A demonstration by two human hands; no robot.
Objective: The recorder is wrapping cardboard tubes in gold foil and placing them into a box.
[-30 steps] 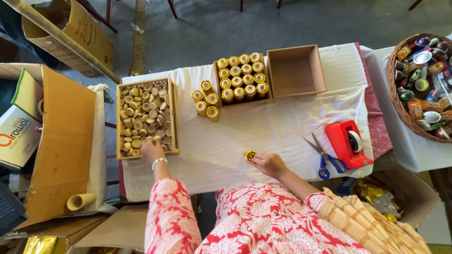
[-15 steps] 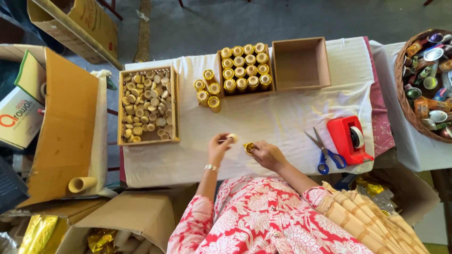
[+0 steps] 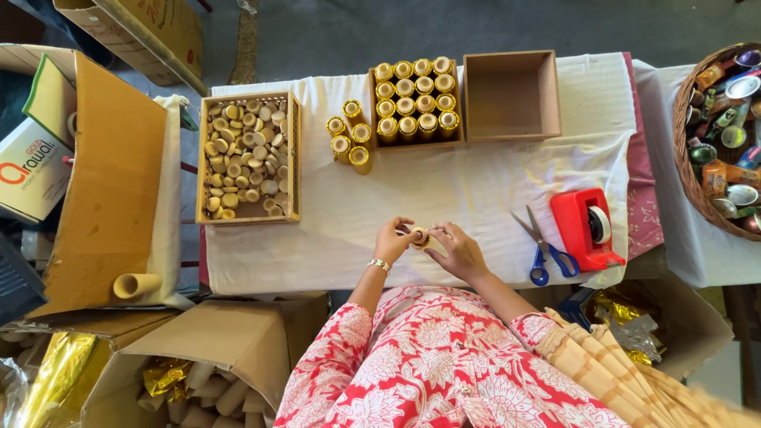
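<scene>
Both hands meet at the near edge of the tabletop: the left hand and right hand each grasp a small gold-wrapped tube between them, steadying it; the tray of wooden caps sits far left
</scene>
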